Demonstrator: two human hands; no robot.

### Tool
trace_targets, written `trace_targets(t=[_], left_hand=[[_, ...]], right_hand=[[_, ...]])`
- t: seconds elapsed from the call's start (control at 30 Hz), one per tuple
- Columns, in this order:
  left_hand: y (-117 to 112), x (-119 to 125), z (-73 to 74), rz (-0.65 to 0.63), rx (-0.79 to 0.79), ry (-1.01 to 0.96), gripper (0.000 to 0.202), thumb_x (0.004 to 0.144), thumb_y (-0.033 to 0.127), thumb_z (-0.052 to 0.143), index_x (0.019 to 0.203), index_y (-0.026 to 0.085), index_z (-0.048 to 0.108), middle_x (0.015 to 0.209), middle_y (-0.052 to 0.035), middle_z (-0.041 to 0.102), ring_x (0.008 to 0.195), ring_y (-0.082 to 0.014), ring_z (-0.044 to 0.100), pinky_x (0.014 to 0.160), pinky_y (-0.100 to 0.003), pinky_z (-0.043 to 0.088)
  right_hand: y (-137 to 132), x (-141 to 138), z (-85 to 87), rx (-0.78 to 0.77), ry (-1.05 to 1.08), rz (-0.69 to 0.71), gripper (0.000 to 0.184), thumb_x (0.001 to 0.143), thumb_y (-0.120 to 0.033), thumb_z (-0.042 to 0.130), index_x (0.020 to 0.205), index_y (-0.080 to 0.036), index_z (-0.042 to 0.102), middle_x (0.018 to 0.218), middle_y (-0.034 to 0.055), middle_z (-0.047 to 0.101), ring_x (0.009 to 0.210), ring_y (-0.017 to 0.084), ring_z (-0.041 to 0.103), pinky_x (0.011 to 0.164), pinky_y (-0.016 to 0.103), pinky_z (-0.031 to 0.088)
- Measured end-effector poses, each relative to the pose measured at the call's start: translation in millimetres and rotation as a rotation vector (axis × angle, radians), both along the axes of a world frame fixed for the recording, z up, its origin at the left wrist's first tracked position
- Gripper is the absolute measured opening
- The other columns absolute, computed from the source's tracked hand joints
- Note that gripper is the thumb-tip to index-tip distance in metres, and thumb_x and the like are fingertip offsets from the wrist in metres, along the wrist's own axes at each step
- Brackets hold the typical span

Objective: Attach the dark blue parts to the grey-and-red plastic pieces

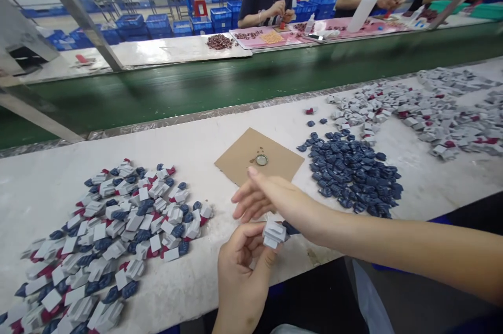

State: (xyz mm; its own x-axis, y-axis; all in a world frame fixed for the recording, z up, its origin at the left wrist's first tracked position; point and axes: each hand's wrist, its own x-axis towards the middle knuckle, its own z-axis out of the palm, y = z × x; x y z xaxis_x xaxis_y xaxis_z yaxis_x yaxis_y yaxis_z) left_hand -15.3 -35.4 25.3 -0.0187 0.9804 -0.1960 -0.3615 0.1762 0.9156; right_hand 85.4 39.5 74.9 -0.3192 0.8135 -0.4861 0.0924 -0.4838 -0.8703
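Note:
My left hand [243, 274] pinches a light grey plastic part [274, 234] between thumb and fingers. A dark blue piece [290, 227] sticks out from that part's right side, partly hidden under my right hand. My right hand [271, 195] is just above, its fingers stretched out to the left; the underside of its palm is close to the dark blue piece, and I cannot tell whether they touch. Beyond the fingers lies a brown cardboard square [236, 158] bearing a metal bottle cap [261, 159] and several dark wet spots.
At left spreads a pile of grey, dark blue and maroon assembled parts [129, 219]. Loose dark blue pieces [349, 171] lie at right, grey parts [432, 109] behind them. A green conveyor belt [220, 82] runs across; people work beyond it near a white squeeze bottle [362, 12].

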Motion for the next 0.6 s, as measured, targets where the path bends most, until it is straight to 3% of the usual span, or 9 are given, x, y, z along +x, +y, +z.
trace_targets(t=[0.13,0.23,0.33,0.5,0.6], left_hand=[[-4,5,-4.9,0.055,0.086,0.057,0.012,0.071,0.016,0.069,0.078,0.025,0.07,0.077,0.0036,0.072,0.074,-0.0098,0.067,0.069,-0.012,0.052],[-9,8,-14.9,0.059,0.154,0.102,0.015,0.075,0.015,0.065,0.085,0.026,0.069,0.088,0.0017,0.073,0.076,-0.0126,0.069,0.068,-0.016,0.055],[-16,12,-22.3,0.052,0.185,0.146,0.014,0.076,0.015,0.064,0.087,0.023,0.068,0.086,-0.0008,0.073,0.074,-0.015,0.069,0.067,-0.019,0.056],[-23,17,-15.5,0.102,0.076,0.159,0.009,0.072,0.019,0.068,0.081,0.021,0.067,0.08,-0.0026,0.073,0.072,-0.0165,0.069,0.067,-0.021,0.056],[-19,16,-8.2,0.034,-0.037,0.1,0.011,0.068,0.02,0.072,0.078,0.019,0.067,0.076,-0.0025,0.073,0.069,-0.0149,0.068,0.065,-0.019,0.054]], right_hand=[[-5,-3,-7.6,-0.065,0.028,-0.002,0.063,0.088,-0.056,0.03,0.054,-0.013,0.06,0.051,0.0055,0.059,0.044,0.011,0.053,0.045,0.022,0.041],[-11,0,-15.6,-0.045,0.055,-0.058,0.062,0.088,-0.054,0.032,0.049,-0.013,0.058,0.043,0.0035,0.054,0.038,0.009,0.05,0.039,0.019,0.036],[-17,3,-21.4,-0.056,0.07,-0.107,0.063,0.09,-0.051,0.032,0.046,-0.013,0.056,0.039,0.002,0.051,0.035,0.008,0.046,0.034,0.017,0.032],[-23,4,-26.9,-0.078,0.132,-0.135,0.063,0.089,-0.052,0.034,0.043,-0.013,0.054,0.038,0.0014,0.049,0.035,0.007,0.046,0.036,0.017,0.034],[-24,7,-31.4,-0.182,0.142,-0.171,0.062,0.088,-0.055,0.034,0.048,-0.013,0.055,0.041,0.0006,0.049,0.035,0.007,0.044,0.033,0.017,0.031]])
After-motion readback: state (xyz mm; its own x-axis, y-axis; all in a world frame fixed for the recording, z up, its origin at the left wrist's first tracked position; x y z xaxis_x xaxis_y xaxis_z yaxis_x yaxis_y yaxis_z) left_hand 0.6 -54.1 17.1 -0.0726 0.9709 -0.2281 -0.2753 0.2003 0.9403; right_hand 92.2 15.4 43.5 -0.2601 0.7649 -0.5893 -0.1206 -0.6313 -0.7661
